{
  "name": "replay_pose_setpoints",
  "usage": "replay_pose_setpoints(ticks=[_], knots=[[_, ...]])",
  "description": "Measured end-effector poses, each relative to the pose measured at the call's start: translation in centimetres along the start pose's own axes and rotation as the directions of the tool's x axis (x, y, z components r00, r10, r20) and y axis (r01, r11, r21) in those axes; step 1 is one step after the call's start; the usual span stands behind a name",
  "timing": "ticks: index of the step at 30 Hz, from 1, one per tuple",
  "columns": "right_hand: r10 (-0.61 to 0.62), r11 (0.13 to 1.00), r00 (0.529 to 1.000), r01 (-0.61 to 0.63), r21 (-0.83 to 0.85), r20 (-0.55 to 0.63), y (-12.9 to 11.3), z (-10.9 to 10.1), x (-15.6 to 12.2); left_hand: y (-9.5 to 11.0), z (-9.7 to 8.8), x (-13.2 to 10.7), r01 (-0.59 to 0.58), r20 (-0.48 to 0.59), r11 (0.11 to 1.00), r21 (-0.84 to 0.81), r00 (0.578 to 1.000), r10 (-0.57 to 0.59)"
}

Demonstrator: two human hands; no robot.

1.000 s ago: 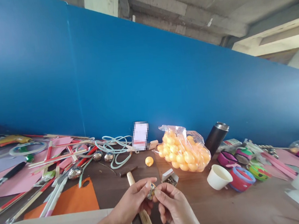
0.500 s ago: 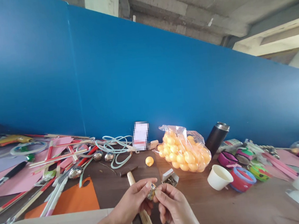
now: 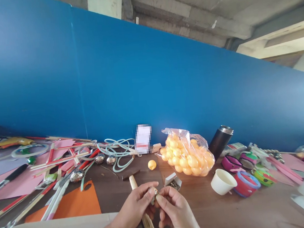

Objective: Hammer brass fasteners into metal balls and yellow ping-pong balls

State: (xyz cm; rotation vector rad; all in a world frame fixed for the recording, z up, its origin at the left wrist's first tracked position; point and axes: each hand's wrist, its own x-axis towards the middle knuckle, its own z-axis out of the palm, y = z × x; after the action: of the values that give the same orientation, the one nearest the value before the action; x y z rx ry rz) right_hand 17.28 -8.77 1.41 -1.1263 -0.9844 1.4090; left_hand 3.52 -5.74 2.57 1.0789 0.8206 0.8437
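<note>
- Your ball [image 3: 155, 192] is at the lower centre of the frame, between your hands, mostly hidden by fingers.
- Your left hand [image 3: 135, 205] pinches it between thumb and fingers; your right hand's [image 3: 176, 206] thumb and forefinger close on its right side.
- Its shiny skin looks like foil: you can likely expect something light, a little slick, easily creased or torn. Hold it round the middle with soft fingertips.
- You can read no brand: the card [image 3: 143, 139] at centre is blurred out, the packet's [image 3: 234, 147] print at right too small.
</note>
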Motion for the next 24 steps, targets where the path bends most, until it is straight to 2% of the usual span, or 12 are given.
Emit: replay_pose_setpoints(ticks=[9, 13, 16, 18, 20, 21, 22, 24], knots=[[0.034, 0.995, 0.999, -0.035, -0.096, -0.015, 0.2, 0.0, 0.1, -0.5, -0.2, 0.0, -0.102, 0.005, 0.990, 0.096, 0.995, 0.102], [0.008, 0.977, 1.000, -0.008, -0.214, 0.000, 0.1, -0.3, 0.3, -0.6, -0.1, -0.2, -0.110, 0.002, 0.985, 0.135, 0.994, 0.110], [-0.042, 0.948, 0.999, 0.041, -0.317, 0.004, -0.3, -0.5, 0.2, 0.0, 0.2, -0.4, -0.102, -0.002, 0.991, 0.090, 0.995, 0.103], [-0.077, 0.919, 0.997, 0.074, -0.386, 0.008, -0.4, -0.8, 0.1, 0.8, 0.2, -0.5, -0.135, -0.049, 0.990, 0.029, 0.989, 0.136], [-0.147, 0.833, 0.989, 0.131, -0.538, 0.012, -0.1, -1.0, -0.1, 1.6, -0.4, -0.4, -0.213, -0.174, 0.976, -0.031, 0.963, 0.205], [-0.173, 0.752, 0.985, 0.146, -0.642, 0.022, 0.3, -1.1, -0.2, 1.9, -0.9, -0.2, -0.256, -0.253, 0.965, -0.051, 0.939, 0.235], [-0.183, 0.641, 0.983, 0.140, -0.755, 0.027, 0.8, -1.1, -0.3, 2.1, -1.6, 0.0, -0.291, -0.323, 0.954, -0.070, 0.912, 0.254], [-0.114, 0.403, 0.993, 0.083, -0.911, 0.039, 2.1, -1.1, -0.3, 2.2, -3.2, 0.7, -0.335, -0.459, 0.935, -0.113, 0.853, 0.250]])
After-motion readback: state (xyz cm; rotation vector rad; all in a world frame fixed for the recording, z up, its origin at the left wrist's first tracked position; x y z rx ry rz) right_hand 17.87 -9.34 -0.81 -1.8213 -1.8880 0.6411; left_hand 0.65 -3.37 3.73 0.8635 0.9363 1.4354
